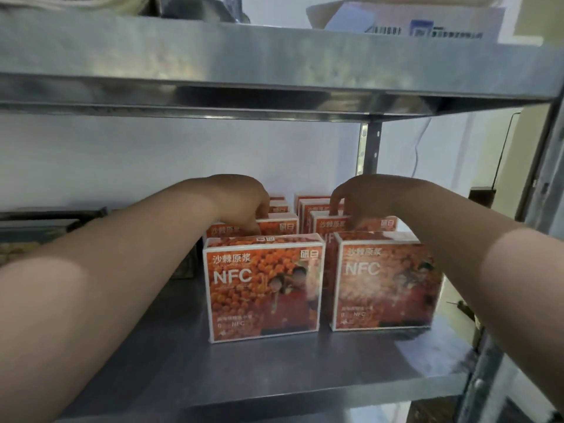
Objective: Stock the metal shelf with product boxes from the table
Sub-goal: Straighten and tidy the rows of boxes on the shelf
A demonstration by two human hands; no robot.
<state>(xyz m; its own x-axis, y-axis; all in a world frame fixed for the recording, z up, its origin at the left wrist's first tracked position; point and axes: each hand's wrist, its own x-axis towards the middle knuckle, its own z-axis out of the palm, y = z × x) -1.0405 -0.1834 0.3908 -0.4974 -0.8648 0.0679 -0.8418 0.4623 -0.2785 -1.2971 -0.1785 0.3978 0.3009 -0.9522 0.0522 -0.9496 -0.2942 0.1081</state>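
Orange NFC product boxes stand upright in two rows on the metal shelf (244, 380). The front left box (264, 290) and the front right box (386, 282) face me. Behind them stand several more boxes. My left hand (244, 203) reaches over the left row, its fingers curled down onto the top of the second left box (276, 227). My right hand (363, 199) reaches over the right row, fingertips pinching the top edge of the second right box (329, 222). The front boxes partly hide both grips.
An upper metal shelf (274, 87) hangs close above my arms, with white packages (427, 22) on top. A dark container (36, 227) sits at the left of the shelf. Shelf posts (369, 148) stand at the back and at the right edge.
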